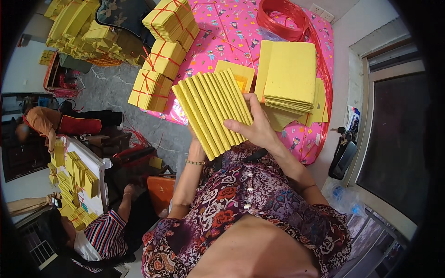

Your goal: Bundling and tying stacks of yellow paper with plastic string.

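A row of yellow paper rolls (213, 113), lying side by side like a ribbed pad, is held tilted in front of my chest. My right hand (255, 123) grips its right edge, thumb across the top and fingers round the side. Behind the lower left edge, my left hand (193, 134) supports it from beneath; its fingers are mostly hidden. Just beyond the rolls, a flat yellow sheet with an orange square (241, 83) lies on the pink patterned tablecloth (227, 30). To the right stands a thick stack of yellow paper (289, 74).
Yellow paper bundles tied with red strips (160, 60) line the table's left edge. A coil of red plastic strip (282, 21) lies at the far right, trailing down that edge. At left, two people work by a white table (99, 167) with yellow papers. An orange stool (160, 192) stands nearby.
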`<state>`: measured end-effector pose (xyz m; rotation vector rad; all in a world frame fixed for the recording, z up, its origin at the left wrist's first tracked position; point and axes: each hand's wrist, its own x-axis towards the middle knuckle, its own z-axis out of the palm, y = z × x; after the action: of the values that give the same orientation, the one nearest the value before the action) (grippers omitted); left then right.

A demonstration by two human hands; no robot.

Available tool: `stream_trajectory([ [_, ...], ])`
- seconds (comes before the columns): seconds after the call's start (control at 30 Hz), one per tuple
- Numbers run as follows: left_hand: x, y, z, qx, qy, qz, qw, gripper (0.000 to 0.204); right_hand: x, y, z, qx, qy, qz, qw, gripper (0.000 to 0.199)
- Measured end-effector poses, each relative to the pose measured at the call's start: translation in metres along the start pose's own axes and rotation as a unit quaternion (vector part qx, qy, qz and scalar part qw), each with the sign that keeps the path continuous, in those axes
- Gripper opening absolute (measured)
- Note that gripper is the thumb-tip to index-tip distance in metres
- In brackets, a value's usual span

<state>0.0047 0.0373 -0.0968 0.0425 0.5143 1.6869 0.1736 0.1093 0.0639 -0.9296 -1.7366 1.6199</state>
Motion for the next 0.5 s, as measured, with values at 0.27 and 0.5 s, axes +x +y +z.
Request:
stream_trajectory([
  [0.27, -0.027, -0.005, 0.002, 0.004, -0.009, 0.001, 1.0, 0.08, 0.004, 0.009, 0.004, 0.147, -0.032, -0.002, 0.989, 0.025],
  [0.5, -0.023, -0.001, 0.006, 0.006, -0.015, 0.004, 1.0, 0.08, 0.004, 0.015, 0.005, 0.116, -0.02, -0.007, 0.993, 0.022],
])
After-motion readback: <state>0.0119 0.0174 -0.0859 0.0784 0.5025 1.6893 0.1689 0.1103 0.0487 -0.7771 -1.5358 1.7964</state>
